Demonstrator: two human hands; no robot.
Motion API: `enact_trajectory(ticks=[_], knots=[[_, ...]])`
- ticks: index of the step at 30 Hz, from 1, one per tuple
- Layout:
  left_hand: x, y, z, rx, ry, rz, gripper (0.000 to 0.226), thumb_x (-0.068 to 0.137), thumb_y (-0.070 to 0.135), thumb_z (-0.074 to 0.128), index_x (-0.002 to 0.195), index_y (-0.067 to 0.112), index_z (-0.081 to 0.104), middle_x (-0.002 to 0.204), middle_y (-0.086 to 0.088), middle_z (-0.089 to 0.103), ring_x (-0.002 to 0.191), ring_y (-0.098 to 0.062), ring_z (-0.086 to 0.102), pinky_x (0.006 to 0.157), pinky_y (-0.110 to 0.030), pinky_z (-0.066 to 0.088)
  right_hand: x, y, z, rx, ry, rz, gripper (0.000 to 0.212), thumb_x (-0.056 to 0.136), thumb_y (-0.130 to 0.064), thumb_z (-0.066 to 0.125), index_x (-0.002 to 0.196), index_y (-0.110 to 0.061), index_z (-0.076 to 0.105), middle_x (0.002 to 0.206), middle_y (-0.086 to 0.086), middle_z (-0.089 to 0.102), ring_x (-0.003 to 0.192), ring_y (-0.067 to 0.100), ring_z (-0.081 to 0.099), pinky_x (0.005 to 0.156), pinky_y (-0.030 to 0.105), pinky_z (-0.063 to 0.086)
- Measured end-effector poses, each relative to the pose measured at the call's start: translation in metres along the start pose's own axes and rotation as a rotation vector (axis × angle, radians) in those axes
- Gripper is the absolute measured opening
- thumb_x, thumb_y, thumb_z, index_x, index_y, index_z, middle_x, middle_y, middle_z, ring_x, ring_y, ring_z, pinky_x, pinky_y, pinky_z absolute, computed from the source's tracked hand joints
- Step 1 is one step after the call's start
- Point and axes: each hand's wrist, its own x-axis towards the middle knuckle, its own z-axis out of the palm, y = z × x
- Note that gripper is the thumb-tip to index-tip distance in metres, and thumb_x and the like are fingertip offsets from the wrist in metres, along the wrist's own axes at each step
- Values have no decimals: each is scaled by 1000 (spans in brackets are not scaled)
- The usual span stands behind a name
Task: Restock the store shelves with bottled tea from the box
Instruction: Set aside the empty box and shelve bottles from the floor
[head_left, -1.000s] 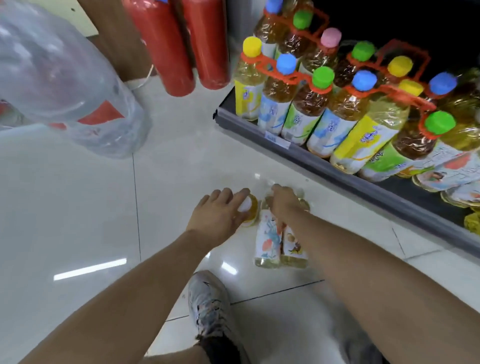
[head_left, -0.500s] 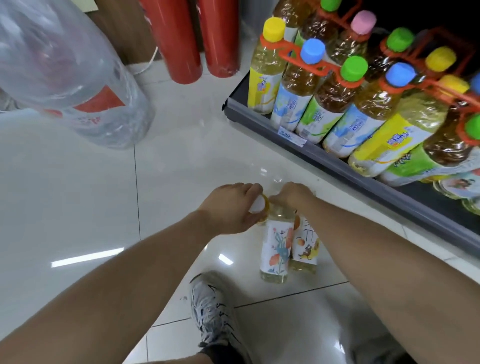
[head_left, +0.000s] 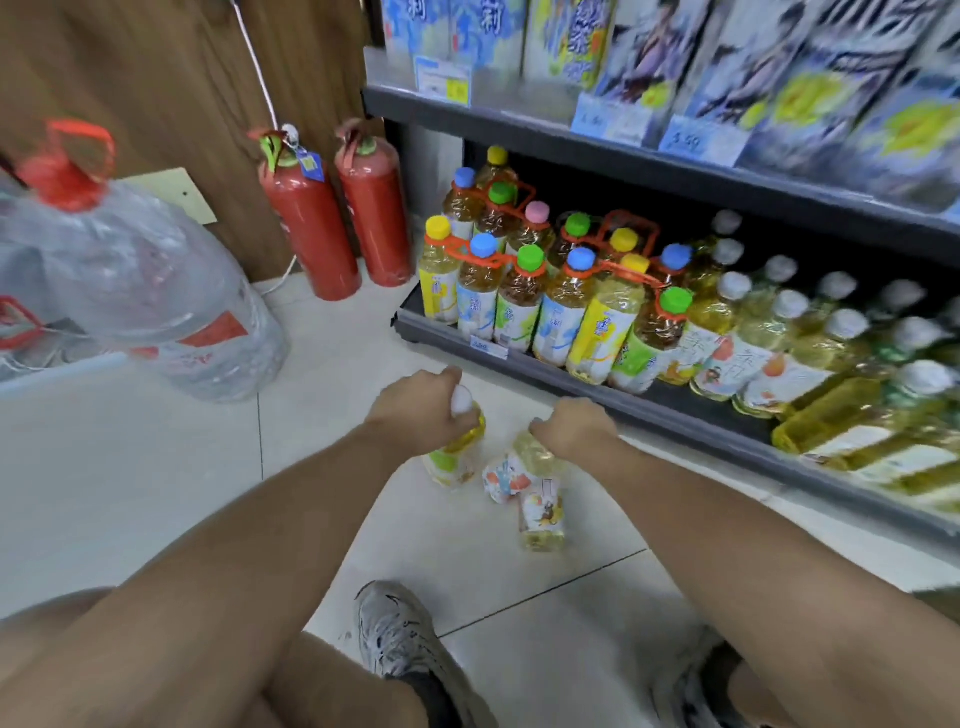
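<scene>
Plainly, the biggest risk is judged to lie at the crowded bottom shelf (head_left: 649, 410) on the right of the frame: standing rows could be toppled by incoming bottles. Two tea bottles (head_left: 530, 483), clutched by the necks in the closed right hand (head_left: 574, 428) at centre, could slip. One bottle (head_left: 454, 457) is gripped below its cap by the clenched left hand (head_left: 415, 410).

Both bare forearms reach forward and down, knuckles up. Left hand (head_left: 415, 410) fist-curled around a bottle top, white cap showing by the thumb. Right hand (head_left: 574, 427) curled tight over bottle necks, fingers tucked under. Hands apart.
</scene>
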Motion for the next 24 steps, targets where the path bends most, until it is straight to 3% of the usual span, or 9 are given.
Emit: enact_trajectory(ticks=[2,6,10,13,16,18,21,24], knots=[[-8,24,-17,-33,34,-20,36,90,53,56,100,20,46,87,-1,55,83,-27,55,62,-35,41,-23,12,-28,26,75,-21,38,90,-48,49,92,-12,63,101,10,67,95,29,64,69,31,50],[-16,81,-44,-89,81,-26,33,90,49,55,104,19,50,99,-4,61,91,-28,59,71,-37,50,-67,43,-86,23,167,-28,41,90,-48,54,104,-11,65,105,10,65,98,30,62,68,31,47],[-21,135,-61,-62,83,-13,44,90,57,55,108,17,49,99,-3,55,92,-27,55,73,-38,50,-103,92,-130,88,186,58,35,88,-46,56,86,-11,59,90,7,62,82,26,57,63,29,44],[-13,166,-64,-82,49,-4,47,87,57,57,113,18,51,100,-2,59,93,-27,58,77,-36,49,-118,134,-144,143,226,147,38,88,-50,54,90,-12,61,93,5,62,90,27,61,66,29,44],[-3,196,-56,-35,-25,79,50,88,54,58,122,18,51,100,-3,59,97,-29,61,78,-38,53,-122,170,-149,198,261,242,39,87,-51,55,98,-14,63,101,5,66,85,25,60,62,28,45],[6,216,-44,38,-32,140,47,91,52,57,125,20,49,104,-6,59,102,-32,61,71,-36,48,-120,193,-151,226,266,315,33,88,-47,55,89,-15,59,96,4,66,78,23,56,57,25,43],[26,245,-31,95,-21,227,43,95,47,54,129,21,48,116,-10,63,106,-34,61,71,-36,47,-110,220,-160,296,295,415,37,91,-48,54,78,-13,56,88,4,59,80,24,56,65,27,47],[54,267,-30,54,10,290,36,95,45,55,121,21,50,112,-8,64,103,-33,62,72,-37,49,-90,234,-172,448,341,457,38,88,-46,59,69,-14,55,82,4,62,73,23,57,57,26,43]])
